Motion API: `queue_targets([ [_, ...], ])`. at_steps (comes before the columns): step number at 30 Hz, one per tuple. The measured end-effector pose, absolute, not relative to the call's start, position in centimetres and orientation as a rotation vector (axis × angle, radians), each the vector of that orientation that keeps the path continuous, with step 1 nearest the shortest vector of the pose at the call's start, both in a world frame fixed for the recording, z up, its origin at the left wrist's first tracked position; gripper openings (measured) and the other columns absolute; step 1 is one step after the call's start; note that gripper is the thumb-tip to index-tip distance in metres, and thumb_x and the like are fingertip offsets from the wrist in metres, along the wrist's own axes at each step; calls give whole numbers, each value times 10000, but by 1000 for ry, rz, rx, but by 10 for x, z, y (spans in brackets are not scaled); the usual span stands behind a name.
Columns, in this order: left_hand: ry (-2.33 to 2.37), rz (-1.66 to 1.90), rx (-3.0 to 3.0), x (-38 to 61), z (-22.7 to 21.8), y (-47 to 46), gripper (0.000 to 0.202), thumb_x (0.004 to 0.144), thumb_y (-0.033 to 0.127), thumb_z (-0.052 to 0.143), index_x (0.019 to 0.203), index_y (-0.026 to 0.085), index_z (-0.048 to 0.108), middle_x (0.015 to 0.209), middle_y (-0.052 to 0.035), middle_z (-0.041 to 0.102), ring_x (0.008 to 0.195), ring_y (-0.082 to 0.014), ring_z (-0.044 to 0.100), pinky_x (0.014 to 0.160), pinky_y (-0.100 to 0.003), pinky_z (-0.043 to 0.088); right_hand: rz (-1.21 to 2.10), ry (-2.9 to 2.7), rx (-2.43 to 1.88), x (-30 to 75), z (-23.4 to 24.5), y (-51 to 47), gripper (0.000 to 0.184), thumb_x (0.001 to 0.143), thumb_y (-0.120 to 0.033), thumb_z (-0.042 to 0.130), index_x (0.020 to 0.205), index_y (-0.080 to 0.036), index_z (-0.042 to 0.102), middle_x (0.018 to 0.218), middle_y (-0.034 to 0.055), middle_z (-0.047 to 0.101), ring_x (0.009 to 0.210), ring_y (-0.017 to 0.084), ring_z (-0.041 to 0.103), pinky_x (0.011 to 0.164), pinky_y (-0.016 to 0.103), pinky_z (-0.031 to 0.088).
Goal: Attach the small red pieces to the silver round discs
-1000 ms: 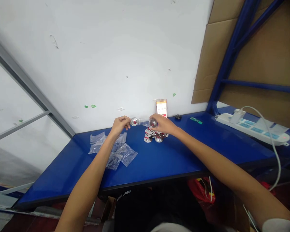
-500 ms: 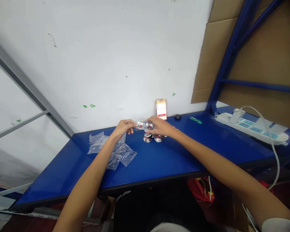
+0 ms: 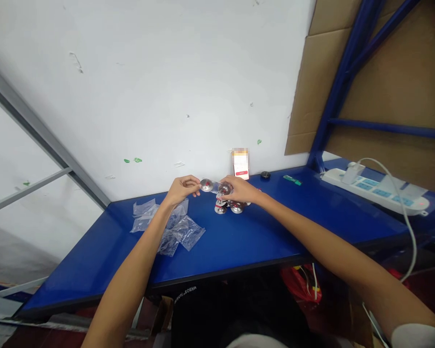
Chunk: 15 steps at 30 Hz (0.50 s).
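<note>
My left hand (image 3: 184, 189) pinches the edge of a shiny, domed finger cymbal (image 3: 206, 184) with a red centre. Close by on the right, my right hand (image 3: 240, 189) grips a clear plastic bag (image 3: 215, 187) with a second metal cymbal (image 3: 224, 189) in or against it. The left cymbal appears to be out of the bag. Below my right hand, several silver cymbals with red straps (image 3: 237, 208) lie in a pile on the blue table (image 3: 235, 246). Flattened clear bags (image 3: 183, 229) are spread under and beside my left forearm.
A lit phone (image 3: 241, 164) leans on the wall behind my right hand. Farther right are a black round object (image 3: 265, 175), a green item (image 3: 292, 180) and a white power strip (image 3: 375, 191) with a cable. A blue metal frame (image 3: 333, 96) rises at the right.
The left cymbal has moved slightly left and up, away from the other one, and now shows bare metal instead of plastic film. My right hand has stayed nearly in place.
</note>
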<state>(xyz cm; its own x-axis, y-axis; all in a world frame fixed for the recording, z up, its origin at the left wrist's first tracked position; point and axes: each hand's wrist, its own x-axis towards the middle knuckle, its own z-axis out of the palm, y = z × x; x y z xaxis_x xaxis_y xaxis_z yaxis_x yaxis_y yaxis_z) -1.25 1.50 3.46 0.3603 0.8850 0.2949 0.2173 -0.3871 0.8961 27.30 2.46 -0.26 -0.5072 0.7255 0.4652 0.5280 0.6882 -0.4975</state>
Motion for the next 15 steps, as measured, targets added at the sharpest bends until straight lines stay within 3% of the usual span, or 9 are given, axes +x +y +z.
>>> queue_targets([
  [7,920,1166,1950,-13,44,6,324,785,452,855,890,158,769,982,-133,802,948,-266,768,909,-402,620,884,-2200,-970,279,10,18,666,743,-605,848,1244,-179,748,884,15,702,779,187,613,678,289,428],
  [15,875,1149,1989,2,41,0,324,804,473,849,855,161,774,1011,-135,801,978,-274,754,916,-408,608,1247,-2154,-843,282,18,12,618,731,-527,894,1242,-203,767,1006,70,772,899,237,685,799,367,535],
])
